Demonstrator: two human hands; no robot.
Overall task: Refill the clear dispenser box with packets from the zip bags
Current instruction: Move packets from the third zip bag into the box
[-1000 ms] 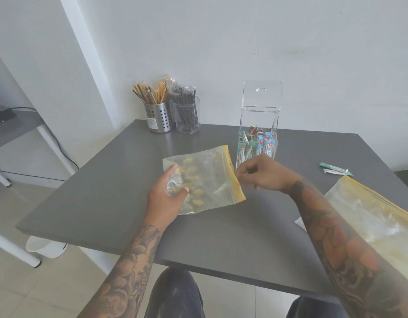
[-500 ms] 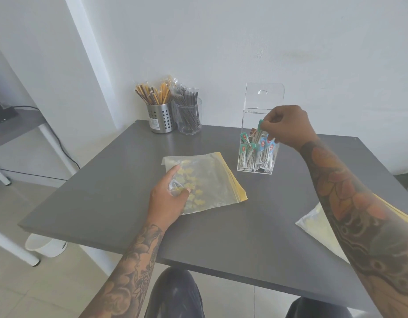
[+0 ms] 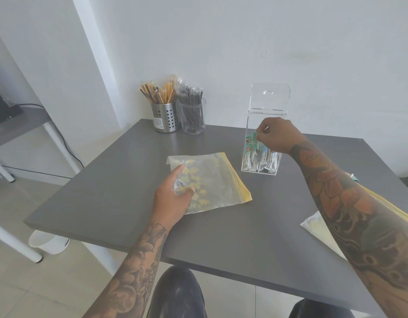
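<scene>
The clear dispenser box (image 3: 248,125) stands open at the back of the dark grey table (image 3: 106,203), its lid tipped up, with several green and blue packets upright inside. My right hand (image 3: 277,135) is over the box's opening, fingers pinched on a green packet (image 3: 255,135) at the top of the stack. A clear zip bag (image 3: 212,180) with a yellow seal lies flat in the table's middle. My left hand (image 3: 173,196) grips its left corner. A second zip bag (image 3: 317,228) lies at the right, mostly behind my right forearm.
A perforated metal cup (image 3: 164,117) of wrapped sticks and a clear cup (image 3: 193,115) of dark sticks stand at the back left by the wall. Loose packets (image 3: 353,177) peek out at the far right. A white bin (image 3: 49,243) sits on the floor below the table's left corner.
My right hand pulled a packet from the zip bag's mouth, carried it up to the dispenser box, and now lowers it into the opening. My left hand stayed on the bag.
</scene>
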